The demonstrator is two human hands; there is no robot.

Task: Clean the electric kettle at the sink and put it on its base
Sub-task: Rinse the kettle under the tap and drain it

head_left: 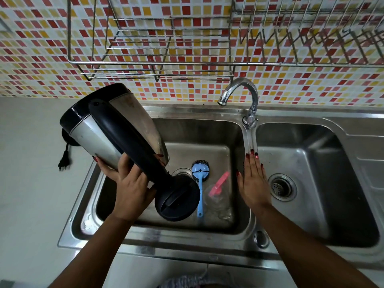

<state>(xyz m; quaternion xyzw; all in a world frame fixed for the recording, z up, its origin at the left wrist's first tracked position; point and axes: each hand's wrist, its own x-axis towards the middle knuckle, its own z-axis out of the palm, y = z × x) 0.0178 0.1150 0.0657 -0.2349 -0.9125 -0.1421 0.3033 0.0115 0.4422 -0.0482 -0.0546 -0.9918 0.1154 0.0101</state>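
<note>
The left hand (129,183) grips the electric kettle (112,129) at the mouth end of its steel body, fingers wrapped beneath and thumb side against the black handle. The left forearm rises from the lower edge of the frame at a slant toward the left basin. The kettle is held inverted and tilted — black bottom up and to the left, mouth down toward the basin — above the left basin of the double sink (247,231). Its lid (176,199) hangs open below the handle, over the basin floor.

The right hand (252,179) is open and flat, palm down, fingers straight and together, holding nothing. It lies over the ridge dividing the two basins, fingertips pointing toward the tap (241,94). The right forearm extends from the lower right corner.

In the left basin lie a blue-handled scrubber (200,183) and a clear cup (217,201) with a pink item (219,183) in it. On the counter to the left, partly hidden behind the kettle, sits the kettle base (68,139), its cord and plug (64,163) trailing toward the sink edge. A wire dish rack (158,65) is mounted on the tiled wall above.
</note>
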